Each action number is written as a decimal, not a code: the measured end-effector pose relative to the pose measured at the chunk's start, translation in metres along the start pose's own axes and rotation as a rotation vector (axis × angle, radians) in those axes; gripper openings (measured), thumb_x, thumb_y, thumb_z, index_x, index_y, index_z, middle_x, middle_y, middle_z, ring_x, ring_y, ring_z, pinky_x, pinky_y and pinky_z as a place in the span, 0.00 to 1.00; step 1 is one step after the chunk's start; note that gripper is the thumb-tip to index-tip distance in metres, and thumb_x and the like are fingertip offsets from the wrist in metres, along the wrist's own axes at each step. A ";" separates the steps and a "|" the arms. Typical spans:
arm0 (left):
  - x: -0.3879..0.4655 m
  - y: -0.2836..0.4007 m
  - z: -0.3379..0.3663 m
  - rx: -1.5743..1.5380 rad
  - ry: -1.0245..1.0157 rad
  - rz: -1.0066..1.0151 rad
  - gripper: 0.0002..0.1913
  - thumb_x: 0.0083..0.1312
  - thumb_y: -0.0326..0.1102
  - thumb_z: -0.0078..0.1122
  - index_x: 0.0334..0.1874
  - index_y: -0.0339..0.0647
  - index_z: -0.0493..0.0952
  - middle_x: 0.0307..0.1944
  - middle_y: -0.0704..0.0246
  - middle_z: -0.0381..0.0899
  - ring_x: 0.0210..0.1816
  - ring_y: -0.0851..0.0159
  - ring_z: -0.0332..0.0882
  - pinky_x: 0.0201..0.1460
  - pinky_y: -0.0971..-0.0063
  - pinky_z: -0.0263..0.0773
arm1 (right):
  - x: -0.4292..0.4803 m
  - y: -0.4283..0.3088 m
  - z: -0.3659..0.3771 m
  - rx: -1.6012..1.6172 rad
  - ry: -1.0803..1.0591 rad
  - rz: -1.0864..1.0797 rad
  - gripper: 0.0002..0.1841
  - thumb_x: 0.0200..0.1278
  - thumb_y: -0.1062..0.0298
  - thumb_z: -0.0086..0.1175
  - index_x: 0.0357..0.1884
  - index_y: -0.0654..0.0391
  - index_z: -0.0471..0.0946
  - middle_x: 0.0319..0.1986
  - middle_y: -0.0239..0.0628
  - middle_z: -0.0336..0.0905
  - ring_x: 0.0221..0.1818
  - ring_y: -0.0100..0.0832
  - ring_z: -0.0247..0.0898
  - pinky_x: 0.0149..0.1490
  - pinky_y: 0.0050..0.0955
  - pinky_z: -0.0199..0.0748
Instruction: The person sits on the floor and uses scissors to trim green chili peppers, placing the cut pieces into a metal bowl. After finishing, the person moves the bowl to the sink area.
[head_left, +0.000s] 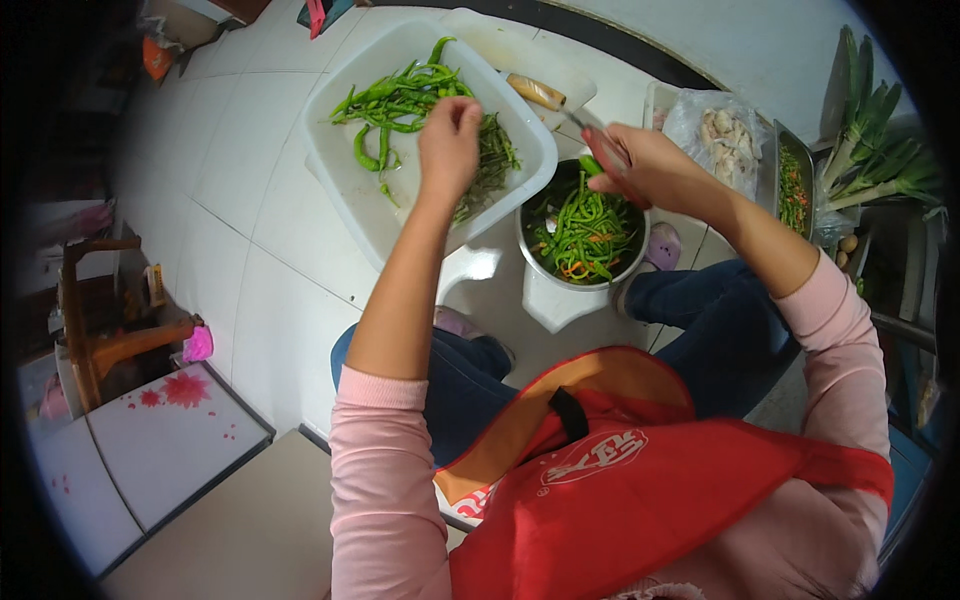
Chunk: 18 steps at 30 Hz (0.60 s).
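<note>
My left hand (450, 146) hangs over a white plastic basin (337, 191), its fingers curled together; whether anything is between them cannot be seen. In the basin lie long green chili peppers (390, 97), with a heap of cut green stems (491, 154) on the right side. A pair of red-handled scissors (609, 156) is in my right hand (649, 161), blades pointing up and left. Below that hand stands a round metal pot (527, 259) holding green peppers (589, 225) and a few orange ones. One green pepper (590, 164) shows close by my right fingertips.
Behind the basin, a wooden-handled knife (536, 91) rests on a pale board (581, 79). At right are a plastic bag of pale food (727, 142), a metal tray of chopped vegetables (793, 191) and leafy green stalks (847, 142). A wooden chair (97, 337) stands left on the tiled floor.
</note>
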<state>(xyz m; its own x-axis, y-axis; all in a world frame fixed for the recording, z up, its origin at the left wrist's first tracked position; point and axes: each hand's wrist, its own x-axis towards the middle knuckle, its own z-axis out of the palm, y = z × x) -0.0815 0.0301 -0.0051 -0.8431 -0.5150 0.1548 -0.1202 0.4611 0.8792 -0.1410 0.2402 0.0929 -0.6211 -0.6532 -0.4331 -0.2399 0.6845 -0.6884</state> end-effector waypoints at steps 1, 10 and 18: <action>0.012 -0.013 -0.003 0.257 0.067 0.121 0.12 0.61 0.37 0.50 0.38 0.34 0.73 0.30 0.62 0.77 0.31 0.65 0.74 0.37 0.73 0.69 | -0.005 0.001 -0.003 -0.028 -0.077 0.102 0.13 0.58 0.58 0.50 0.31 0.60 0.72 0.18 0.35 0.74 0.19 0.25 0.70 0.25 0.24 0.66; 0.034 -0.037 0.008 0.580 0.120 -0.004 0.15 0.51 0.40 0.61 0.39 0.41 0.74 0.39 0.57 0.68 0.42 0.53 0.68 0.44 0.64 0.66 | -0.021 0.008 0.012 0.090 0.247 -0.181 0.26 0.53 0.44 0.52 0.31 0.64 0.70 0.17 0.47 0.70 0.24 0.45 0.72 0.30 0.36 0.66; 0.033 -0.020 -0.029 0.042 0.112 -0.107 0.14 0.55 0.33 0.54 0.42 0.33 0.71 0.32 0.63 0.75 0.29 0.66 0.72 0.33 0.78 0.66 | 0.004 0.010 0.026 -0.043 0.074 -0.232 0.38 0.46 0.35 0.52 0.42 0.67 0.66 0.33 0.51 0.74 0.38 0.46 0.72 0.44 0.35 0.67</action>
<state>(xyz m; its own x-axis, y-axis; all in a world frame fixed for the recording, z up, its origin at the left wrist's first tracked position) -0.0917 -0.0173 -0.0043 -0.7605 -0.6395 0.1124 -0.2302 0.4274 0.8742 -0.1270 0.2360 0.0691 -0.5980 -0.7704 -0.2213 -0.4132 0.5328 -0.7385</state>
